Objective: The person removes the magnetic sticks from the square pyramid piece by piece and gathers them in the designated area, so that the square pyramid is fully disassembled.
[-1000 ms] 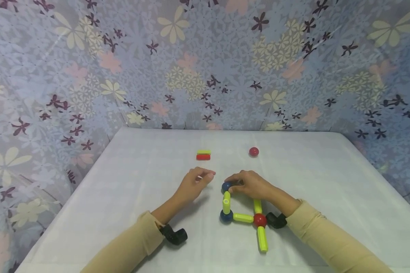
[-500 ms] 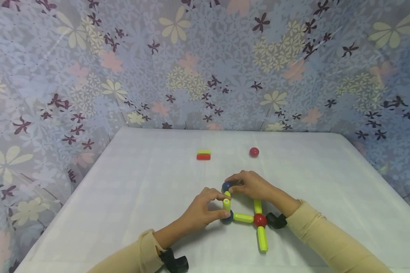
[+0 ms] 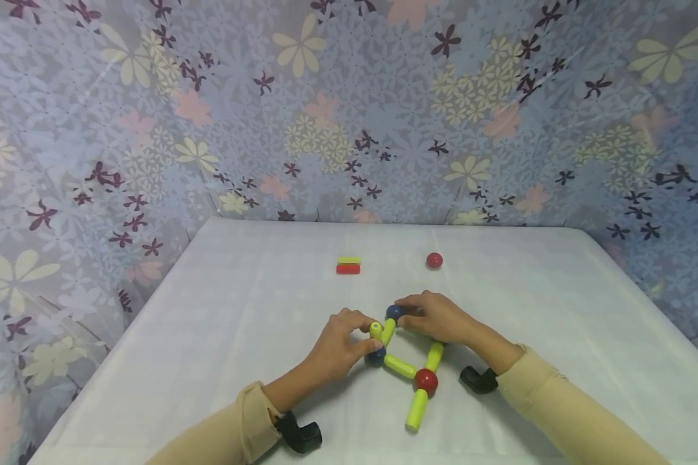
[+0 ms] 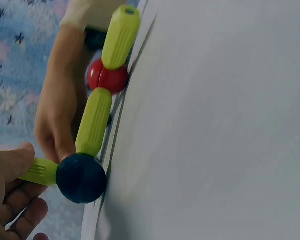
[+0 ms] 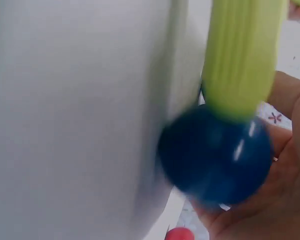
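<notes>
A frame of yellow-green rods joined by balls lies on the table in the head view. My left hand (image 3: 338, 345) pinches an upright rod (image 3: 375, 331) that stands on the left blue ball (image 3: 376, 357); the left wrist view shows thumb and fingers on that rod (image 4: 40, 172). At the far corner, my right hand (image 3: 436, 317) holds another blue ball (image 3: 393, 312), with a rod (image 5: 242, 60) running from it. A red ball (image 3: 426, 382) forms the near corner, and a free-ended rod (image 3: 417, 410) points from it towards me. The corner beneath my right hand is hidden.
Farther back lie a loose yellow-green rod (image 3: 349, 260) and a red rod (image 3: 348, 269) side by side. A loose red ball (image 3: 434, 261) sits to their right. White cloth covers the table (image 3: 256, 278), and a flowered curtain (image 3: 349, 129) hangs behind it.
My left hand has come right and taken hold of the upright rod. The frame has turned clockwise: the near red ball shifted left, the far blue ball slightly right, with my right hand still on it.
</notes>
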The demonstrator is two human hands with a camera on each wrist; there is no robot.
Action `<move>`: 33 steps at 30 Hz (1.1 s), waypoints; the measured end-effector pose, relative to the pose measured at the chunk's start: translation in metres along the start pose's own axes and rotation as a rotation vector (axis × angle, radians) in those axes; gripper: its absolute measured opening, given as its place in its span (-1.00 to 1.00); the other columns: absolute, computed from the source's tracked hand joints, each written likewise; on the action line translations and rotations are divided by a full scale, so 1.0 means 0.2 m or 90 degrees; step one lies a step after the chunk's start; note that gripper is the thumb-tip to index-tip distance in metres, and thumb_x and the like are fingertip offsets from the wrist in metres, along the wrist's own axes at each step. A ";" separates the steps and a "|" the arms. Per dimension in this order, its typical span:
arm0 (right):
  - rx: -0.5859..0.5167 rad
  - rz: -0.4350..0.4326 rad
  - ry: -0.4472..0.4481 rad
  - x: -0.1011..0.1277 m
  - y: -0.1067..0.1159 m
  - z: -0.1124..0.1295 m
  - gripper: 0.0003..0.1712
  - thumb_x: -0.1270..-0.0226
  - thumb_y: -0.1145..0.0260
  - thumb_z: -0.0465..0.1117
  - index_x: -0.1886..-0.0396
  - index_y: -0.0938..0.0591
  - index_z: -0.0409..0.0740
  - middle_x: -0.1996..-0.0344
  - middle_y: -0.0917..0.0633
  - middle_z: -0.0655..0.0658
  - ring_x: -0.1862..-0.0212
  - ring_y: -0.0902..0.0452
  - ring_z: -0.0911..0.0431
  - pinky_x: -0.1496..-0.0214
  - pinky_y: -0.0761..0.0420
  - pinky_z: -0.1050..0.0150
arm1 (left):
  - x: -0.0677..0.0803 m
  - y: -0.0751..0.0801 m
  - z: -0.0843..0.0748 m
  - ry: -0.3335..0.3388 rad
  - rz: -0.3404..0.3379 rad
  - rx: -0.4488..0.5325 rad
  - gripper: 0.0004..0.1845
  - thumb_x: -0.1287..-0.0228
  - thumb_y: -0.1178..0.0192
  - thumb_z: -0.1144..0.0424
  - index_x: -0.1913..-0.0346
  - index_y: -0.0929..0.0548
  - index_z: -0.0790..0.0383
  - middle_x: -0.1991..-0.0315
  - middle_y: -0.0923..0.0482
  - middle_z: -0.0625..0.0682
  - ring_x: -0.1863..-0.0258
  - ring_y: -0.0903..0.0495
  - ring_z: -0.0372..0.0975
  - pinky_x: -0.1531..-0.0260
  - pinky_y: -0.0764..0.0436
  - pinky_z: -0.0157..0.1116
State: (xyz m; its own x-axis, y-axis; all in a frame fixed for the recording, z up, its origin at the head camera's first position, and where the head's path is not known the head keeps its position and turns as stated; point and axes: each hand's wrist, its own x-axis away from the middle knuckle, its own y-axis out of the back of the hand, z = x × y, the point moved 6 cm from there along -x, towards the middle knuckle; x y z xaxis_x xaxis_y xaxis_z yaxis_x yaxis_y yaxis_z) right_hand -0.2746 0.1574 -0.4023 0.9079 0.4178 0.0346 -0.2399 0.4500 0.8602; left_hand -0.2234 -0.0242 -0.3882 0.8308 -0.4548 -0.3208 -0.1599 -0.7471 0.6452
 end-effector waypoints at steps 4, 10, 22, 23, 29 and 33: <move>0.035 -0.022 -0.015 0.06 0.03 -0.03 -0.48 -0.26 -0.27 0.01 -0.16 -0.55 -0.15 -0.05 -0.66 -0.14 -0.10 -0.52 -0.06 -0.14 -0.48 -0.05 | -0.05 0.03 0.07 0.052 -0.026 -0.016 -0.75 -0.10 -0.33 0.18 0.12 -0.66 0.08 0.24 -0.67 -0.09 0.15 -0.49 -0.22 0.08 -0.33 -0.27; 0.075 -0.047 -0.043 0.16 0.06 -0.06 -0.47 -0.24 -0.28 -0.02 -0.13 -0.56 -0.23 0.00 -0.67 -0.15 0.05 -0.51 0.04 -0.03 -0.53 0.02 | -0.15 0.02 0.13 0.072 -0.040 -0.024 -0.73 -0.13 -0.31 0.15 0.08 -0.65 0.09 0.20 -0.66 -0.07 0.14 -0.48 -0.16 0.12 -0.30 -0.29; 0.075 -0.115 -0.034 0.19 0.08 -0.04 -0.50 -0.18 -0.35 -0.05 -0.10 -0.58 -0.17 0.02 -0.67 -0.11 0.05 -0.44 0.04 0.05 -0.49 0.12 | -0.22 0.01 0.14 0.067 -0.052 -0.024 -0.73 -0.15 -0.30 0.15 0.08 -0.66 0.12 0.17 -0.68 -0.01 0.14 -0.49 -0.16 0.12 -0.36 -0.26; 0.073 -0.117 -0.029 0.18 0.08 -0.03 -0.49 -0.16 -0.36 -0.06 -0.09 -0.59 -0.16 0.01 -0.67 -0.12 0.05 -0.43 0.04 0.05 -0.49 0.11 | -0.22 0.01 0.15 0.069 -0.051 -0.022 -0.73 -0.15 -0.30 0.15 0.08 -0.66 0.12 0.17 -0.68 -0.02 0.14 -0.49 -0.16 0.11 -0.37 -0.26; 0.074 -0.093 0.003 0.07 0.05 0.04 -0.53 -0.11 -0.40 -0.05 -0.03 -0.63 -0.12 0.07 -0.68 -0.06 0.11 -0.36 0.09 0.09 -0.42 0.19 | -0.22 0.00 0.15 0.065 -0.050 -0.014 -0.72 -0.15 -0.30 0.15 0.08 -0.66 0.12 0.17 -0.68 -0.03 0.13 -0.48 -0.19 0.12 -0.39 -0.27; 0.067 -0.068 0.011 0.03 0.01 0.06 -0.62 -0.10 -0.41 -0.08 0.06 -0.68 -0.06 0.16 -0.71 0.00 0.16 -0.35 0.13 0.16 -0.35 0.27 | -0.23 0.00 0.15 0.062 -0.052 -0.009 -0.74 -0.15 -0.30 0.15 0.09 -0.66 0.12 0.19 -0.68 -0.04 0.14 -0.48 -0.21 0.13 -0.38 -0.28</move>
State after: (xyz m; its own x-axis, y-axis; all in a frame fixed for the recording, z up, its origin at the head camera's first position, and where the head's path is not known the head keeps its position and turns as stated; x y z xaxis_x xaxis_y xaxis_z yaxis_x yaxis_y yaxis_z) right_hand -0.2660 0.1522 -0.3938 0.9199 0.3862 -0.0683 -0.1040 0.4081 0.9070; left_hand -0.2773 -0.0190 -0.3945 0.8887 -0.3425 -0.3049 -0.0823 -0.7732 0.6289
